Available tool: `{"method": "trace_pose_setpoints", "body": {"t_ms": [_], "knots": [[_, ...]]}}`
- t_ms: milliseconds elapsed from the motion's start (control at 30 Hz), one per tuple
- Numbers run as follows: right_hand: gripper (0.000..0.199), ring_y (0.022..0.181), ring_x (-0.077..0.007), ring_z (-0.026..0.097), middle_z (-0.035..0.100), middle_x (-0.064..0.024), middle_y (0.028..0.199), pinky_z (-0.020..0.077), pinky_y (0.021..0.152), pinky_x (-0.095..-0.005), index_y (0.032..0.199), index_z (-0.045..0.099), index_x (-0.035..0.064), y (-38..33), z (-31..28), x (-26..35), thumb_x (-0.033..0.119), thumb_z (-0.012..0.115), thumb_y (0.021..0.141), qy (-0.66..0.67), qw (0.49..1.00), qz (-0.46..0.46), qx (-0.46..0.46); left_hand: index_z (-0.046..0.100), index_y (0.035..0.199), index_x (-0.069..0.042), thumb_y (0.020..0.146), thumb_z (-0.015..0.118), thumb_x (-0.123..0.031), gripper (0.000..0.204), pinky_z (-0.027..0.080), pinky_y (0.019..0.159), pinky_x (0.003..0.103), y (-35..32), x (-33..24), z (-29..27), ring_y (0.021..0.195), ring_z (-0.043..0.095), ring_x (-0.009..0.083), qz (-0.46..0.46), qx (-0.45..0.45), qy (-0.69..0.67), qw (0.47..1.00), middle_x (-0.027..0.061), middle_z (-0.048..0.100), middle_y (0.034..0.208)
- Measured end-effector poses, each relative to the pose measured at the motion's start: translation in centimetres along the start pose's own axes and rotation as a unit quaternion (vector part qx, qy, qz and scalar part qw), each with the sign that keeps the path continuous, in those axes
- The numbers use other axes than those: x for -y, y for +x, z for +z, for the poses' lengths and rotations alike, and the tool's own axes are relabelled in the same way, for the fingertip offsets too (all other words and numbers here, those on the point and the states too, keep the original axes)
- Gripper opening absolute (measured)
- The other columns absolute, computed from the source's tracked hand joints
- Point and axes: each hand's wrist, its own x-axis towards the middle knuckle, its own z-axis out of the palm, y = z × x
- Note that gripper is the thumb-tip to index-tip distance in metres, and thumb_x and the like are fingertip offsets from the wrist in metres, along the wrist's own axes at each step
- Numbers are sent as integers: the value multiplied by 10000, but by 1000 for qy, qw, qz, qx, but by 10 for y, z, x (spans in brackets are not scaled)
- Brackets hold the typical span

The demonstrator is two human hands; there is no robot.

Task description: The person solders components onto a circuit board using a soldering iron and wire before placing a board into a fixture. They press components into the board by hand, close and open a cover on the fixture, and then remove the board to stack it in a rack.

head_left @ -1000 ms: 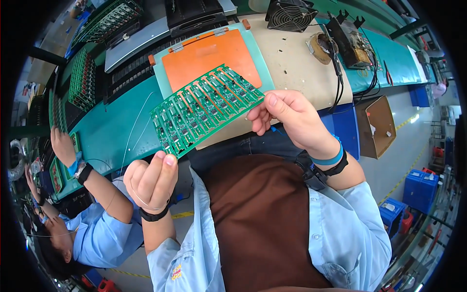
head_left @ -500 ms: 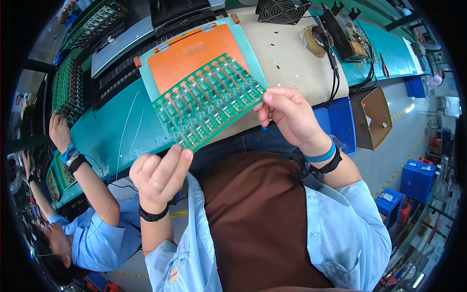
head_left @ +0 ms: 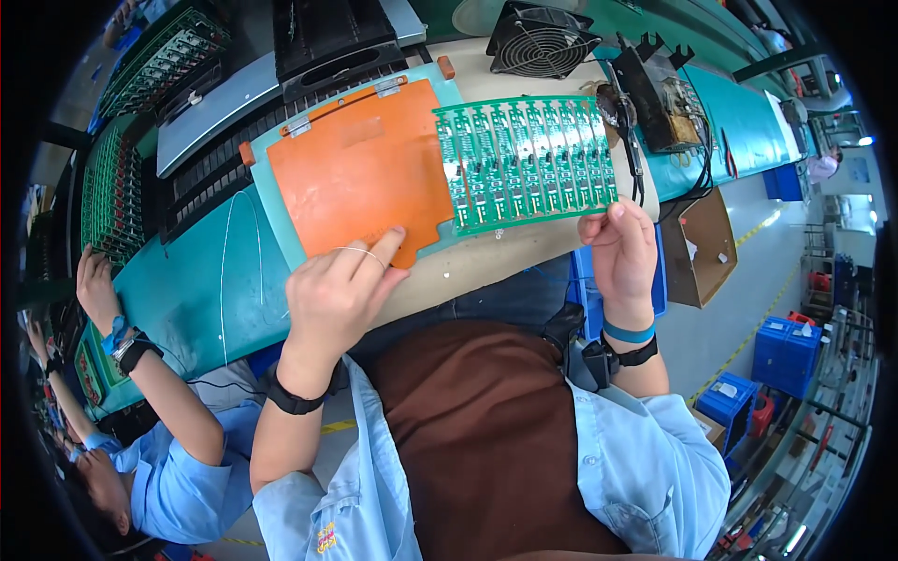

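My right hand (head_left: pixel 621 245) pinches the near right corner of a green circuit board panel (head_left: pixel 528 164), a row of several narrow boards with small parts on them. The panel is held up over the beige mat, to the right of a flat fixture. That fixture has a pale green base (head_left: pixel 288 238) and an orange hinged lid (head_left: pixel 360 173), which lies down flat. My left hand (head_left: pixel 341 290) is at the lid's near right corner, thumb and forefinger closing around its projecting tab. What lies beneath the lid is hidden.
A black fan (head_left: pixel 544 42) stands at the back of the beige mat (head_left: pixel 449 285). Right of it is a dark metal device (head_left: pixel 659 93) with cables. Racked green boards (head_left: pixel 112 201) and a co-worker's hand (head_left: pixel 96 285) are at left. A cardboard box (head_left: pixel 702 252) sits lower right.
The circuit board panel has swung right, off the orange lid, held now by my right hand alone. My left hand has let go of it and moved to the lid's tab.
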Motion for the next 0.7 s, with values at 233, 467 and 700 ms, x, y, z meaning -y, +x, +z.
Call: {"method": "trace_pose_setpoints", "body": {"t_ms": [233,467,700], "knots": [[288,746,-176,581,653,-89,821,453,707,-317,978,659,-26,6,-17,-6,221,547,1073,18,1000,-5,-22,774,1070,-139,763,905,-175,336,466,539,325,1,-4,5,589,601,175,79,-32,4,996,1,576,698],[291,777,-168,561,645,-86,854,432,708,-310,998,650,-25,6,-25,21,234,542,1074,-35,995,-67,-58,764,1072,-160,769,884,-100,332,401,508,278,3,-6,-1,563,549,137,94,-136,17,986,-31,524,680],[299,768,-158,519,615,-71,847,396,683,-308,980,634,-16,-5,-45,35,256,548,1068,-46,987,-115,-101,815,1000,-118,762,942,-202,283,439,501,292,48,-1,-69,566,562,150,16,-143,72,987,1,585,687]]}}
